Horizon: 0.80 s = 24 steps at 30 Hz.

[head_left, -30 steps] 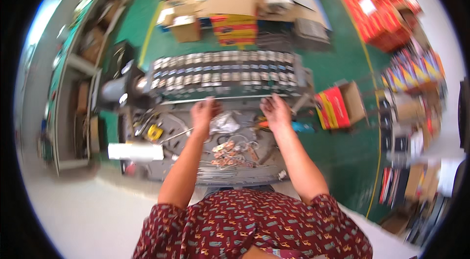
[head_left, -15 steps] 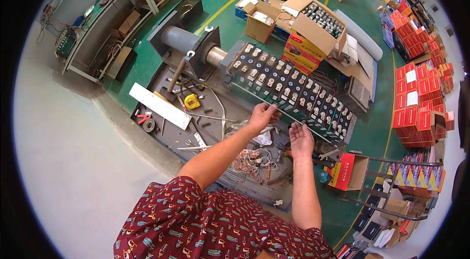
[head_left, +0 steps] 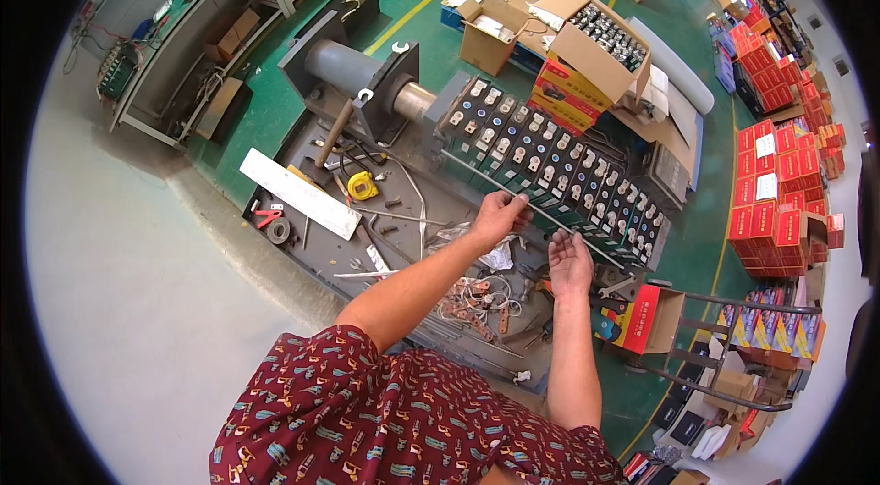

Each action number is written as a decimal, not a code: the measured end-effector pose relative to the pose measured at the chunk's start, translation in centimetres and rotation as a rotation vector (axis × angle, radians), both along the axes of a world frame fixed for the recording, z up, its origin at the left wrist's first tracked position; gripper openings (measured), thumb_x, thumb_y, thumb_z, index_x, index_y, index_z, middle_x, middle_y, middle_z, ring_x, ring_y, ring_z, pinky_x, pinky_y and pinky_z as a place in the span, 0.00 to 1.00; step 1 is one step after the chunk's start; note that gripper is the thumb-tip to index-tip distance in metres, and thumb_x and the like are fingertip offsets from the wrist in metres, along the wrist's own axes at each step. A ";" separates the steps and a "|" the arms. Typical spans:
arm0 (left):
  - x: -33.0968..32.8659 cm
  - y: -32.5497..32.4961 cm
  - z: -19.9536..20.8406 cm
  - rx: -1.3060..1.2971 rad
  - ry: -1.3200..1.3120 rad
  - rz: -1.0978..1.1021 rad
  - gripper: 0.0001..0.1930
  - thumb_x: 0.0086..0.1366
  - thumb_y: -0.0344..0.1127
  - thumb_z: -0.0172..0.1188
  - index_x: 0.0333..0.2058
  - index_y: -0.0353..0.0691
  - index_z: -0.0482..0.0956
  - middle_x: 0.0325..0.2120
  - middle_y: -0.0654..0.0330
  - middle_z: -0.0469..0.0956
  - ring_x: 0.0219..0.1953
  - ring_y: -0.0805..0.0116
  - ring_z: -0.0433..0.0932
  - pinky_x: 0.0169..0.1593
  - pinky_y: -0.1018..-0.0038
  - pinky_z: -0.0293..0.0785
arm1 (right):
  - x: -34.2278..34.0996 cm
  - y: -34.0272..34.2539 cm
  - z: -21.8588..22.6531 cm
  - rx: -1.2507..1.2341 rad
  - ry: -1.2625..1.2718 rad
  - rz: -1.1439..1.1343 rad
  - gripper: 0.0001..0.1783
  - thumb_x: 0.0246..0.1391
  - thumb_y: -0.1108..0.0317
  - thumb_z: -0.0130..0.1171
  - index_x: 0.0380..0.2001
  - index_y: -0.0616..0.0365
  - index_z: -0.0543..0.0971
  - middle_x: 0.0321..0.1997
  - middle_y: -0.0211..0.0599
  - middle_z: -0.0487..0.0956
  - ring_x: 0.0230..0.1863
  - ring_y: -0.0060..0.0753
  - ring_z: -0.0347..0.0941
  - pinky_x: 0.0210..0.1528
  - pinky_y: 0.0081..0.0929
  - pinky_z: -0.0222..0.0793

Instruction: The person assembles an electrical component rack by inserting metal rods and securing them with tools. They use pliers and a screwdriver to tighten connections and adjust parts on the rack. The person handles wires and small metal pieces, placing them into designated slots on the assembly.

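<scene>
A long thin metal rod (head_left: 481,177) runs along the near side of a row of battery cells (head_left: 541,159) with paired terminals on top. My left hand (head_left: 500,217) pinches the rod near its middle, thumb and fingers closed around it. Farther right, my right hand (head_left: 570,263) is turned palm up, its curled fingertips and thumb on the same rod. At the row's left end, a metal shaft (head_left: 414,104) from a grey cylinder (head_left: 341,72) on a steel frame meets the end plate.
On the bench left of my arms lie a hammer (head_left: 337,129), a yellow tape measure (head_left: 363,185), a white strip (head_left: 301,193) and a tape roll (head_left: 278,229). Copper pieces and white cord (head_left: 477,302) lie before me. Beyond the cells are cartons (head_left: 600,45); a trolley (head_left: 710,361) stands right.
Both hands have shifted slightly right and down in the picture, along with the rod. The right fingers are more curled at the rod. The whole view has turned a little.
</scene>
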State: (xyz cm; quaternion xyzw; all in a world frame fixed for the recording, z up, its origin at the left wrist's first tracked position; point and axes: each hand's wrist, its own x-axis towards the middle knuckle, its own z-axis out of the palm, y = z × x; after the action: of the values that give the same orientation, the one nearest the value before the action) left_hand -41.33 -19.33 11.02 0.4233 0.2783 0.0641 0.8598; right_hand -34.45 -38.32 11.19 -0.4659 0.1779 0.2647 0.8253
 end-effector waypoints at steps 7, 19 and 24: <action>0.2 0.2 -1.0 -0.016 -0.023 -0.007 0.17 0.70 0.43 0.56 0.34 0.30 0.74 0.27 0.56 0.80 0.24 0.74 0.76 0.31 0.76 0.77 | -0.1 0.1 0.0 0.000 -0.003 0.006 0.09 0.64 0.64 0.55 0.42 0.59 0.75 0.43 0.40 0.81 0.44 0.34 0.79 0.43 0.31 0.78; -1.6 2.0 -0.5 0.029 -0.026 0.038 0.15 0.69 0.40 0.57 0.39 0.30 0.76 0.28 0.59 0.79 0.25 0.76 0.75 0.32 0.77 0.77 | 0.0 0.9 -0.4 -0.055 -0.009 0.038 0.10 0.63 0.61 0.59 0.41 0.56 0.77 0.40 0.36 0.82 0.39 0.30 0.79 0.40 0.27 0.76; -6.5 6.4 -3.4 0.281 0.024 0.379 0.11 0.67 0.35 0.56 0.42 0.32 0.78 0.29 0.62 0.77 0.27 0.77 0.74 0.32 0.78 0.76 | -0.3 0.9 0.5 -0.085 -0.014 0.073 0.10 0.63 0.60 0.58 0.41 0.55 0.77 0.40 0.33 0.82 0.40 0.28 0.78 0.39 0.26 0.75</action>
State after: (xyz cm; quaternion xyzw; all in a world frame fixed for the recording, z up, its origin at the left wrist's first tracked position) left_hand -47.82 -12.93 7.60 0.4799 0.3512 0.2573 0.7617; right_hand -34.77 -37.45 11.67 -0.5087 0.1660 0.2834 0.7958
